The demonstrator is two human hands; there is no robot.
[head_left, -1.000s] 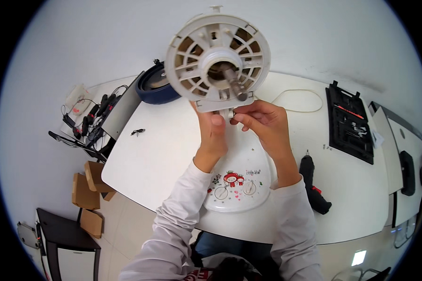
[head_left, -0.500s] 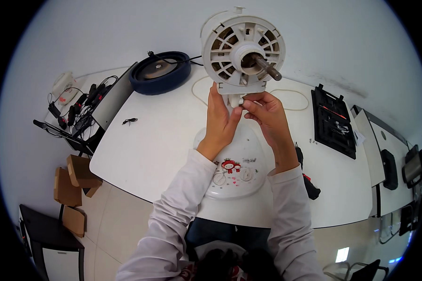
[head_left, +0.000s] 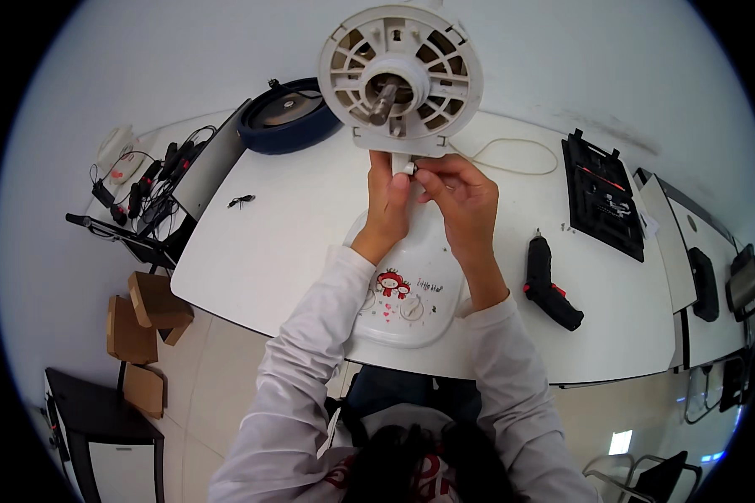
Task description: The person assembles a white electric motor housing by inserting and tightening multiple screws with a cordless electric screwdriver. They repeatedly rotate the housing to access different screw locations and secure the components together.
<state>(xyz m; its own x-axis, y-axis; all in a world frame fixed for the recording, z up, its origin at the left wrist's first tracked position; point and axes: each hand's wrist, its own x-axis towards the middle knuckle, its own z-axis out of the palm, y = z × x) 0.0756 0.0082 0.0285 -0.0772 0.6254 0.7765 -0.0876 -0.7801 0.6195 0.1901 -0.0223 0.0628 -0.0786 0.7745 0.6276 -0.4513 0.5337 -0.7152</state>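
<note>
- Since the earlier frame, the motor (head_left: 403, 63) has swung toward the person's left, and its shaft (head_left: 382, 102) now points down and left instead of down and right; the drill (head_left: 549, 281) shows whole, clear of the right sleeve (head_left: 499, 352).
- Placed above the base (head_left: 398, 331), the motor has its neck (head_left: 402, 163) between the two hands.
- Left hand (head_left: 386, 210): wrapped about the neck from its side, thumb laid along it; some fingers are hidden behind.
- Right hand (head_left: 470, 201): thumb and forefinger pinch a small part (head_left: 413, 167) at the neck. What it is, I cannot tell.
- To do this well, the left hand should probably bear the weight and stop the swing, as the motor looks top-heavy.
- The right fingertips would do best with a light, straight pinch; a skewed push could make the part slip.
- Turning the neck a little toward the eyes may help, since the fingers mostly cover the contact.
- Tiny metal bits (head_left: 569, 228) lie on the table (head_left: 277, 251) near the tool case (head_left: 600, 193); a dropped part could easily get lost.
</note>
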